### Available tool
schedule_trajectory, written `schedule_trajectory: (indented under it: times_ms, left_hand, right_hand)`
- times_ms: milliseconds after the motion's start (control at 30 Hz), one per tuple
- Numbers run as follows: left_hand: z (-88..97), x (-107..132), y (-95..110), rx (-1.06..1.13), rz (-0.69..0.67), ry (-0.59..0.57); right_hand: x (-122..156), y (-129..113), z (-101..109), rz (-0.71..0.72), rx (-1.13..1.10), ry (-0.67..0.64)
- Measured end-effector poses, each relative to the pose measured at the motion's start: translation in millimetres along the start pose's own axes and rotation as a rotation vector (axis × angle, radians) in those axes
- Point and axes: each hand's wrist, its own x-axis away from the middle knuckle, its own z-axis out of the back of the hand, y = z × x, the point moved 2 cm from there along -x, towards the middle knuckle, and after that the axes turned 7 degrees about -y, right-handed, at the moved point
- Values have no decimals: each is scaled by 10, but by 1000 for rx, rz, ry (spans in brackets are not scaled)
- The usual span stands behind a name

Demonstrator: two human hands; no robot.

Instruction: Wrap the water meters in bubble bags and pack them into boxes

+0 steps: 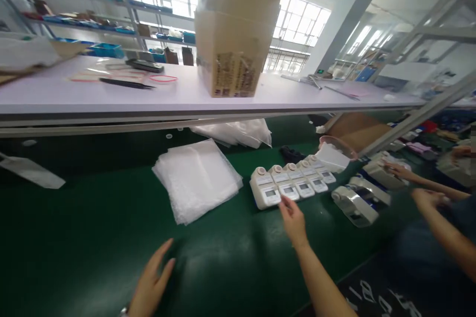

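Note:
A row of several white devices with small screens [293, 184] lies on the green belt [92, 237]. My right hand [292, 220] reaches toward the nearest devices, fingers stretched out and fingertips at their front edge, holding nothing. Lower left, my left hand [150, 282] hovers flat over the belt with fingers extended and empty. A stack of clear bubble-wrap bags [197, 178] lies between the two hands, farther back.
A white shelf [111, 94] above the belt carries a cardboard box [234, 49], black tweezers and red rubber bands. More white devices [359, 200] lie at right, where another person's hands [427, 195] work. Loose plastic bags [238, 132] sit under the shelf.

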Motion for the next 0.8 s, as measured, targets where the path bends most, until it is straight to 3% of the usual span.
schedule_trajectory:
  times_ms: [67,133,200,267,367,500,633,700,800]
  left_hand:
    - [-680,-401,332,25,6,-149]
    - [-1139,-897,624,45,81,-229]
    - [-1341,-1364,852,81,229,-188]
    - [-1418,-1697,1049,165,398,-159]
    - [-1619,-1943,1391,386,516,-251]
    - [-2154,-2124,1883,716,460,-313]
    - [-2536,-2277,2147,943,480,-207]
    - [-2573,-2287,2191,946,513,-149]
    - [-2500,-2195,2208,960,502,-151]
  right_hand:
    - [-708,286,801,-62,-19,190]
    - [-1392,592,1512,-146,-32,319]
    - [-2003,901,2047,-258,-49,344]
    - [-2495,1181,2358,-389,-88,256]
    - [-2948,1497,2446,-585,-217,-52]
    - [-3094,1705,2289,-752,-425,-457]
    - [-3040,1765,2243,-796,-507,-527]
    - [-2967,1763,2258,-804,-519,-506]
    - [-2767,1748,2280,-849,-542,-470]
